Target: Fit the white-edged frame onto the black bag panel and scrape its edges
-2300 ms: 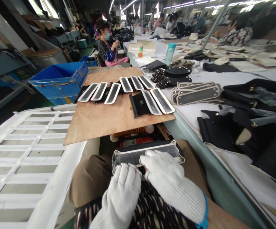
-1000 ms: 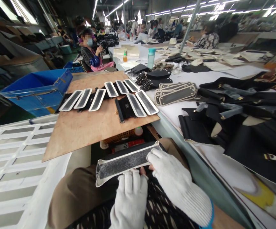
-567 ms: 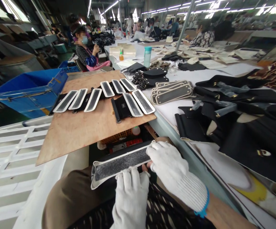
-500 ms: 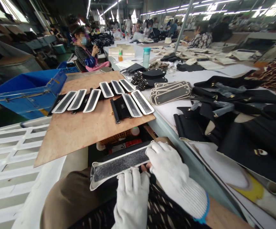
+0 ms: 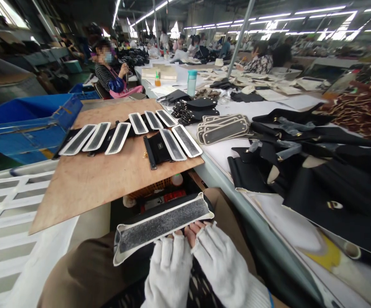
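Note:
A black bag piece (image 5: 164, 221) lies across my lap, its long speckled dark-grey panel facing up inside a raised white edge. My left hand (image 5: 169, 267), in a white knit glove with bare fingertips, has its fingers curled on the near long edge around the middle. Close beside it, my right hand (image 5: 219, 261), gloved the same way, pinches that edge nearer the right end. The undersides of both hands and the thumbs are hidden. On the wooden board (image 5: 117, 179) ahead lie several similar black pieces (image 5: 172, 144) with white-edged panels.
A blue bin (image 5: 28, 128) stands left of the board. On the right-hand table are stacked grey strips (image 5: 225, 129), black bag parts (image 5: 333, 184) and a teal bottle (image 5: 191, 83). A masked co-worker (image 5: 111, 72) sits beyond the board. White slatted sheeting (image 5: 8, 239) lies at left.
My right hand has moved off the right end of the bag piece, down to its near edge beside my left hand. The right end is now uncovered. The view has shifted slightly.

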`<state>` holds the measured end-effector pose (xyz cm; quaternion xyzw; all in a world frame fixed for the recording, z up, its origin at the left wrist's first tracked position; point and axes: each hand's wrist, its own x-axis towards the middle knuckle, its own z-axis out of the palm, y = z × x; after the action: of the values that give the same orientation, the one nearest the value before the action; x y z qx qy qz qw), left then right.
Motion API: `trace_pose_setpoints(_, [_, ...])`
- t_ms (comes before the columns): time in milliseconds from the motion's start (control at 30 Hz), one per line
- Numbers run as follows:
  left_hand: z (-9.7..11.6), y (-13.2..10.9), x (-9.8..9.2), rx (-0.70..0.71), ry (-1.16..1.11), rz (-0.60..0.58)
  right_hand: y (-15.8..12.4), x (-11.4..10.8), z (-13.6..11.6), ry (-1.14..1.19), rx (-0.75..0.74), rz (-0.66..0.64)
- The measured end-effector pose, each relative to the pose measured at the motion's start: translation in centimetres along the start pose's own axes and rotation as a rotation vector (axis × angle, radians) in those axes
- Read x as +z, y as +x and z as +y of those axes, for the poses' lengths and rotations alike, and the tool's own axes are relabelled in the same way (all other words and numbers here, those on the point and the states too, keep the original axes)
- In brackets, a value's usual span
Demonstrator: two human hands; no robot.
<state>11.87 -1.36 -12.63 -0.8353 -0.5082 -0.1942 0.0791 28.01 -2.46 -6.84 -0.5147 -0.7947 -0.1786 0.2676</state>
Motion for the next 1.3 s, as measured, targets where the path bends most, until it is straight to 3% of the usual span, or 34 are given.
trace_pose_setpoints(67, [0.0,0.0,-0.1,0.01,0.042,-0.013,-0.1,0.1,0.3,-0.013,-0.022,-0.004])
trace_pose_setpoints(200, [0.1,0.9,-1.0,0.056,0.081,0.071,0.1,0.0,0.7,-0.018,-0.004,0.0])
trace_pose_setpoints(400, [0.8,2.4,-1.4,-0.05,0.006,0.236,1.7,-0.9,1.2,-0.019,0.075,-0.083])
trace_pose_setpoints(567, [1.1,2.5,-1.4,-0.065,0.001,0.186,1.6,-0.6,1.4,-0.048,0.047,-0.073])
trace_pose_setpoints(667, [1.2,2.8,-1.7,-0.1,0.005,0.226,1.2,0.1,1.6,-0.038,0.038,-0.046])
trace_pose_setpoints(833, [1.1,3.2,-3.7,-0.055,-0.053,0.126,1.0,0.5,2.0,-0.044,-0.021,-0.053])
trace_pose_setpoints(1000, [-2.0,1.3,-6.7,-0.051,-0.087,0.334,1.6,-0.3,1.0,-0.101,-0.062,-0.084])
trace_pose_setpoints(1067, [-4.0,-0.1,-7.6,-0.175,-0.082,0.383,2.2,-0.6,-0.3,-0.143,-0.078,-0.12])
trace_pose_setpoints(1133, [-6.0,-1.3,-7.7,-0.438,-0.214,0.34,3.0,-0.6,-1.9,-0.145,-0.107,-0.112])
trace_pose_setpoints(1233, [-7.7,-1.7,-6.5,-0.89,-0.724,0.226,4.3,0.5,-4.3,-0.09,-0.128,-0.038])
trace_pose_setpoints(1300, [-7.8,-1.1,-5.5,-1.048,-1.049,0.193,5.0,1.4,-5.5,-0.042,-0.126,0.006])
